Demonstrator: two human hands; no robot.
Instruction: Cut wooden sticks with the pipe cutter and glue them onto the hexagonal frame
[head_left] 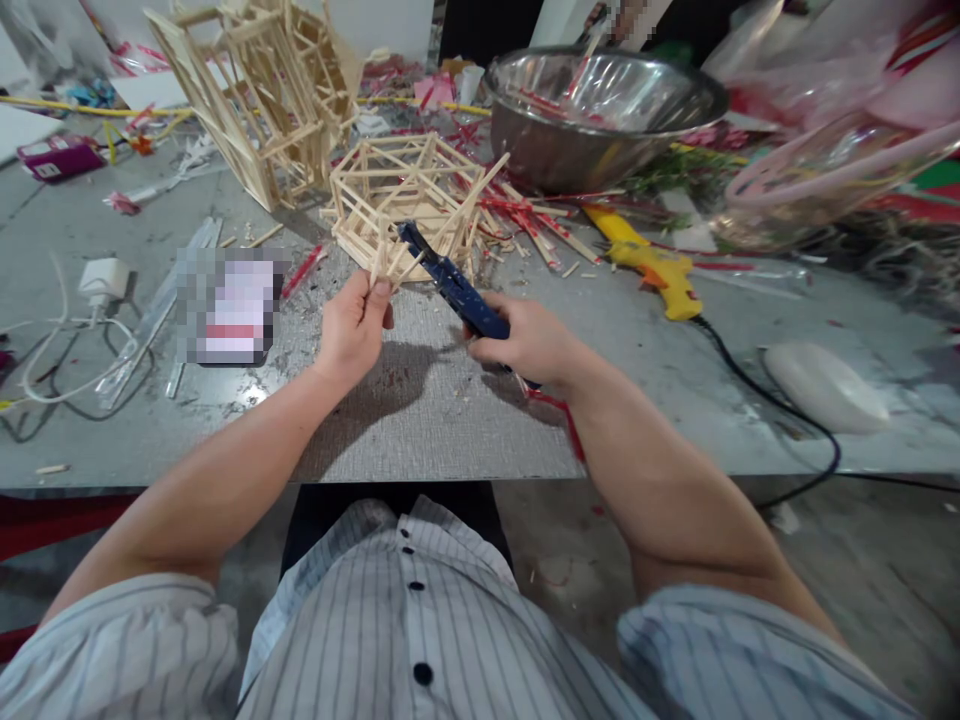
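My right hand (525, 335) grips the handles of dark blue pliers (457, 285), whose jaws point away to the upper left. Close to the jaws, my left hand (356, 325) pinches a thin wooden stick (376, 255) between thumb and fingers. Just beyond both hands lies a low, many-sided frame (420, 160) built of such sticks, partly hidden by the pliers. Whether the pinched stick is joined to this frame, I cannot tell. A taller stick structure (262, 100) stands behind it to the left.
A steel bowl (600, 150) stands at the back, with loose red-wrapped sticks (536, 225) before it. To the right lie a yellow glue gun (652, 265) with a black cord and a white oval object (825, 385). A phone (236, 310) and a white charger (103, 282) are on the left.
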